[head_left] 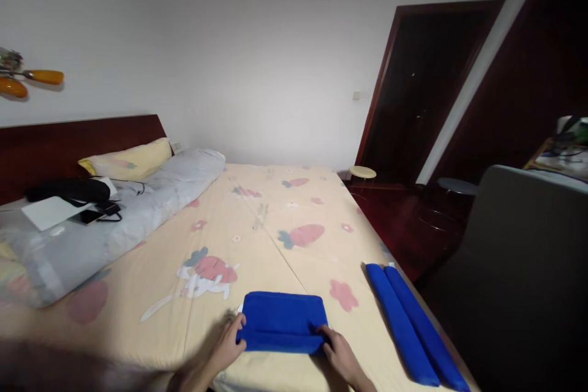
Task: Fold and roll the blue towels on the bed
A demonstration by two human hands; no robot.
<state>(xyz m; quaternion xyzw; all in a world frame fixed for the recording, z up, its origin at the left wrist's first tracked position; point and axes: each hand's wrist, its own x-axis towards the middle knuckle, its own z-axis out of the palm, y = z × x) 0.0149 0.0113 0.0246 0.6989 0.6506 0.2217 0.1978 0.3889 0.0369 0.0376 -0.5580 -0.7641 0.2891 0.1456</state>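
Observation:
A blue towel (282, 312), folded into a flat rectangle, lies on the bed near its front edge. Its near side is turned over into a thicker band. My left hand (229, 342) grips the left end of that band, fingers curled over the cloth. At the opposite end, my right hand (340, 352) pinches the band between thumb and fingers. A small white tag shows by the towel's upper left side. To the right, two long, narrow blue cloth rolls (402, 324) lie side by side along the bed's edge.
The bed sheet (261, 257) has carrot and rabbit prints. At left lie a grey quilt (151, 208), a pillow (133, 159), a white flat object (52, 213) and black items. Right of the bed stand a dark grey panel (519, 269) and two stools, one cream-topped (362, 172).

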